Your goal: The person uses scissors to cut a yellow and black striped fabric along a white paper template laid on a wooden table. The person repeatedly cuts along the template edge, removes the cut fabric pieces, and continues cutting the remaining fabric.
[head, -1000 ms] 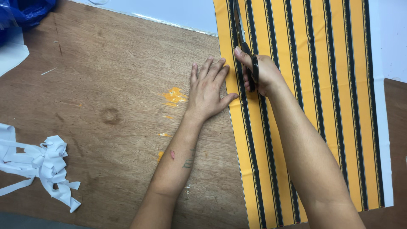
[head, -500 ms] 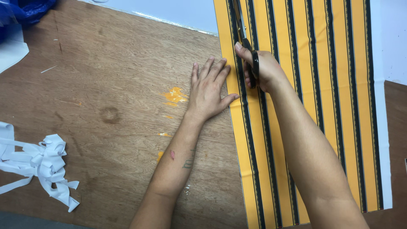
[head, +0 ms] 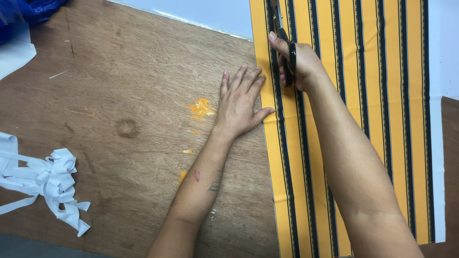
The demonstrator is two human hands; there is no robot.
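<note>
A long piece of orange fabric with black stripes [head: 382, 95] lies flat on the right side of a wooden table [head: 119, 95]. My right hand [head: 299, 62] grips black-handled scissors [head: 283, 36] whose blades point away along a black stripe near the fabric's left edge. My left hand [head: 241, 102] lies flat with fingers spread on the table, its thumb and fingertips touching the fabric's left edge. A narrow orange strip runs between the cut line and that edge.
A heap of white fabric strips [head: 43, 181] sits at the table's left edge. A white sheet [head: 14, 52] and a blue plastic bag [head: 33, 7] are at the far left corner. Orange paint marks [head: 201, 107] stain the wood.
My right hand and the scissors have moved farther away along the stripe. My left hand stays flat at the fabric's edge, sliding slightly forward.
</note>
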